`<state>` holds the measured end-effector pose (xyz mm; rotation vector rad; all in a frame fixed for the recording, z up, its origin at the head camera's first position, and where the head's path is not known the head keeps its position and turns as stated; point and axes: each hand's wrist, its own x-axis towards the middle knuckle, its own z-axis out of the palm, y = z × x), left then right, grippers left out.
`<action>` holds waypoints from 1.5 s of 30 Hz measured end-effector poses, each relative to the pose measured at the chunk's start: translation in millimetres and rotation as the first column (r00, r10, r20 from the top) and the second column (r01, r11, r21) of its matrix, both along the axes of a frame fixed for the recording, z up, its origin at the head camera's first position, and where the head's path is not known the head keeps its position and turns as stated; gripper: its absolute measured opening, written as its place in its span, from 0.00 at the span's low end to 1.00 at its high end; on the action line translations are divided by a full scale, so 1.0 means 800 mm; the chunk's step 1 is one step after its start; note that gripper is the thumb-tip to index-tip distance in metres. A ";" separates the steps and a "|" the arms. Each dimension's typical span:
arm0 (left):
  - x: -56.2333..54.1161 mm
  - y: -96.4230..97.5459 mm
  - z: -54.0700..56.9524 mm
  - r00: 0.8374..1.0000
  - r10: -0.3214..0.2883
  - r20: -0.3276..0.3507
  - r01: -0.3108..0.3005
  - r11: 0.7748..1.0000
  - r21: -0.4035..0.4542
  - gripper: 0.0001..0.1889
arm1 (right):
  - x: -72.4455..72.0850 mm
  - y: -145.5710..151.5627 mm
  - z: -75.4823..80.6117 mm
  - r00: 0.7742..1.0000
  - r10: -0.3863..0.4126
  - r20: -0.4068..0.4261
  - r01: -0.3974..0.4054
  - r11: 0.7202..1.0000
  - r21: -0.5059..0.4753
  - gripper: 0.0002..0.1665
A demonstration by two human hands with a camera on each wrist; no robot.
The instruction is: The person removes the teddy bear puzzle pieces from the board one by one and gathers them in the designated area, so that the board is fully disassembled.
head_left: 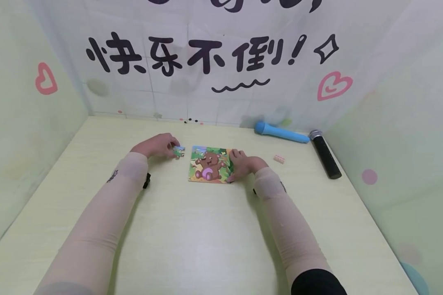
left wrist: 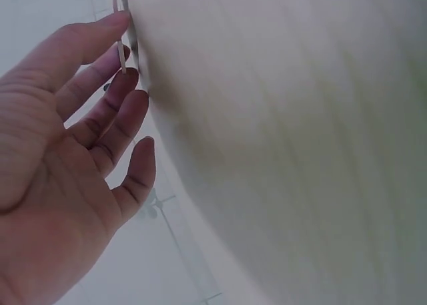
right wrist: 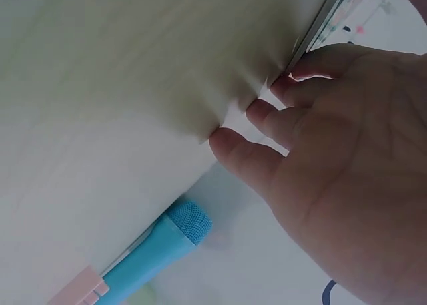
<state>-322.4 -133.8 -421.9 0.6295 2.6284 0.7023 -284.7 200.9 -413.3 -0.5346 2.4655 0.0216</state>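
- My left grip [head_left: 156,146] pinches a jigsaw piece [head_left: 179,152] just left of centre; looks light and stiff, so I'd stick to its edges.
- Right grip's [head_left: 243,164] loosely spread against the bear jigsaw [head_left: 208,166] mid-frame; probably slides easily.

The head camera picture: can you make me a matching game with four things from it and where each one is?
Things:
1. Bear puzzle
2. Black microphone
3. Pink block
4. Loose puzzle piece

Places:
A. Pinched by the left hand
B. Nearest the table's right edge
C. Touched by the right hand
D. Between the right hand and the black microphone

Right pairs: 1-C, 2-B, 3-D, 4-A
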 end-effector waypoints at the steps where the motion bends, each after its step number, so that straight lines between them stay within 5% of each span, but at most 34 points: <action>1: 0.000 -0.001 0.000 1.000 -0.001 -0.001 0.001 1.000 -0.001 0.28 | 0.000 -0.001 -0.001 1.000 -0.001 -0.005 0.001 1.000 -0.003 0.67; 9: 0.000 -0.004 0.005 0.999 -0.020 0.031 0.020 1.000 0.014 0.29 | 0.003 -0.003 -0.003 0.998 -0.014 -0.056 0.013 1.000 -0.012 0.65; 17: -0.002 0.002 0.006 0.998 0.025 0.052 -0.025 1.000 0.008 0.24 | 0.003 -0.003 -0.003 0.998 -0.038 -0.052 0.036 0.999 -0.031 0.64; 28: -0.005 0.042 0.013 0.998 -0.055 -0.014 0.055 0.998 -0.017 0.20 | 0.005 -0.006 0.000 0.995 -0.081 -0.054 0.080 0.996 -0.032 0.64; 45: 0.005 0.095 0.009 0.995 -0.097 0.009 0.098 0.992 -0.077 0.18 | 0.003 -0.006 -0.005 0.994 -0.086 -0.073 0.082 0.995 -0.053 0.63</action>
